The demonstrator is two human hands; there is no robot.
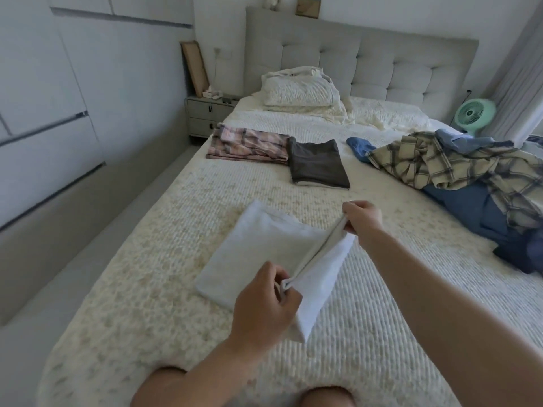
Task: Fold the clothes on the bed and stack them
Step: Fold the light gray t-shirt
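White garment pinched by both hands; type unclear.

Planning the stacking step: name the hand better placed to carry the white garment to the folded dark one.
Right hand, likely: it pinches the white garment's far corner, nearer the dark folded garment.

Two bare forearms enter from bottom edge, no sleeves visible along whole seen length. Left hand bare: no glove, no ring or watch seen. Right hand bare also, wrist without band. Nails short, as far as blur allows to judge. Two rounded shapes at bottom edge, probably bare knees; no clothing shows on them. Body above elbows out of frame.
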